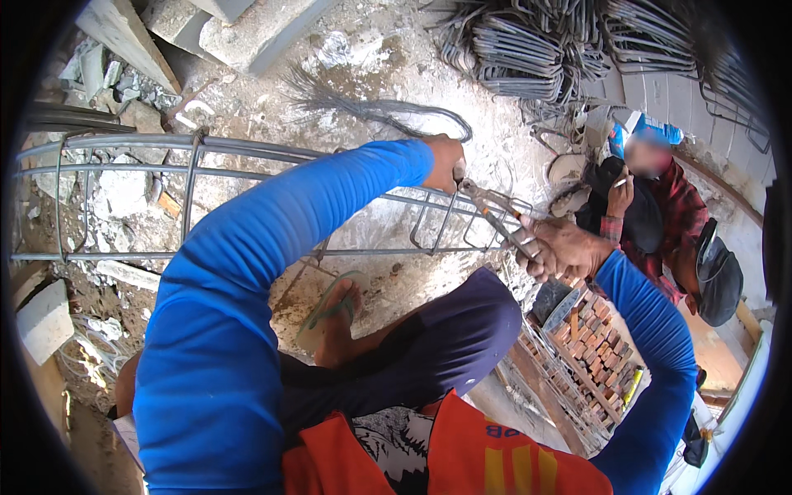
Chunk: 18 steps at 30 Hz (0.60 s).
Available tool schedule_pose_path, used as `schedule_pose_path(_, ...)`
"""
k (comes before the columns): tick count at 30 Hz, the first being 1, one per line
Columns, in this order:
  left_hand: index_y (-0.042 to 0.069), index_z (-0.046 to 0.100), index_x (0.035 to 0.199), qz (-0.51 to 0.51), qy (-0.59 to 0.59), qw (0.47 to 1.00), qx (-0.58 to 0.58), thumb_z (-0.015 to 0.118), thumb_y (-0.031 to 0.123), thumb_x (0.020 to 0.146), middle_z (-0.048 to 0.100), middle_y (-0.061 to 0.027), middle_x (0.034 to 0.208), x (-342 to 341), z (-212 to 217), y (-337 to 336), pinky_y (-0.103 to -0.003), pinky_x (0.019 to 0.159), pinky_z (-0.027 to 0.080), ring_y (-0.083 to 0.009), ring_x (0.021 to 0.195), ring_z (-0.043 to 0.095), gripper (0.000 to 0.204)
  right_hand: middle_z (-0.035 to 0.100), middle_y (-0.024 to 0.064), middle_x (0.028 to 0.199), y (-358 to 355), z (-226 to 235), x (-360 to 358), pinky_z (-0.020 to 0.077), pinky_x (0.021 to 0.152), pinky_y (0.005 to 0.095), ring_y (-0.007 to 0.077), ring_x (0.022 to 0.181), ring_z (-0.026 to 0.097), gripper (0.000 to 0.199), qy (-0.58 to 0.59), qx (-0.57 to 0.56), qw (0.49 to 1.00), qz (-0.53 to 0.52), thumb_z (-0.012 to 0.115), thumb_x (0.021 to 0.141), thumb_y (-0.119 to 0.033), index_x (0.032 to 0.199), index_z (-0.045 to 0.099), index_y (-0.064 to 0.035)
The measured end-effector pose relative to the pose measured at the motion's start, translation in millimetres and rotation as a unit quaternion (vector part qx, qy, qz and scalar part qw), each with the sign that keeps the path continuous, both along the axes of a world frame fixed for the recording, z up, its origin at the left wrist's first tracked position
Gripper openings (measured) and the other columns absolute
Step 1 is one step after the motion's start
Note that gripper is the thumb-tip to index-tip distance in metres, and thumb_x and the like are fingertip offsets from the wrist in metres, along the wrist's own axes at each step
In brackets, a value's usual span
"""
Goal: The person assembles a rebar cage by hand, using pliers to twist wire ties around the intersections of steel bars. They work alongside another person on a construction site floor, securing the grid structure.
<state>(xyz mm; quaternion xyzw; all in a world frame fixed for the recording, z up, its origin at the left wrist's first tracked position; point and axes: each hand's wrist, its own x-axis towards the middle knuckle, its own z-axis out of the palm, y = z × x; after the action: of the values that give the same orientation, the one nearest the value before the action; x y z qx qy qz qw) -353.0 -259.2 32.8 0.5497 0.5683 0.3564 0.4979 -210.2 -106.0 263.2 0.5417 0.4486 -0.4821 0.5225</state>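
Note:
A long steel rebar cage [247,147] with square stirrups stretches across in front of me, from the far left to my right hand. My left hand [445,162] is closed in a fist at the cage's upper bars; what its fingers grip is hidden. My right hand [569,247] is wrapped round the handles of a pair of pincers [495,221]. The pincers point left and up, with their jaws just below my left fist, over the cage. Whether the jaws bite on a wire is too small to tell.
A bundle of thin tie wire [363,107] lies on the dusty floor beyond the cage. Bent stirrups [520,62] are heaped at the back. Concrete blocks [256,33] lie at the back left, stacked bricks [594,355] at the right. Another person [652,206] sits close on the right.

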Motion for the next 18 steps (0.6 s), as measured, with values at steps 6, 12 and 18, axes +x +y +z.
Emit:
schedule_pose_path(6,0.008,0.076,0.104,-0.002,-0.016,1.000,-0.010,0.077,0.024,0.072,0.075,-0.0162,0.102,0,-10,2,-0.041,0.086,0.056,-0.0324,0.094,0.072,0.037,0.065,0.0108,0.076,0,-11,0,0.0554,0.057,0.0403,0.0248,0.066,0.068,0.057,0.123,0.036,0.897,0.423,0.074,0.091,-0.038,0.122,0.049,0.0016)
schedule_pose_path(12,0.008,0.076,0.106,-0.008,-0.010,0.998,-0.063,0.078,0.024,0.072,0.075,-0.0150,0.104,3,-16,6,-0.038,0.087,0.056,-0.0310,0.095,0.072,0.038,0.067,0.0179,0.096,10,0,-50,0.0529,0.078,0.0433,0.0340,0.088,0.066,0.048,0.426,0.257,0.328,0.803,0.064,0.094,-0.031,0.128,0.051,0.0003)
schedule_pose_path(18,0.008,0.076,0.108,-0.007,-0.032,0.998,-0.046,0.079,0.023,0.071,0.075,-0.0163,0.103,0,-12,3,-0.038,0.087,0.055,-0.0312,0.096,0.071,0.039,0.062,0.0124,0.082,-7,6,-30,0.0526,0.063,0.0376,0.0221,0.068,0.061,0.047,0.154,0.154,0.820,0.529,0.058,0.101,-0.042,0.120,0.057,-0.0001)
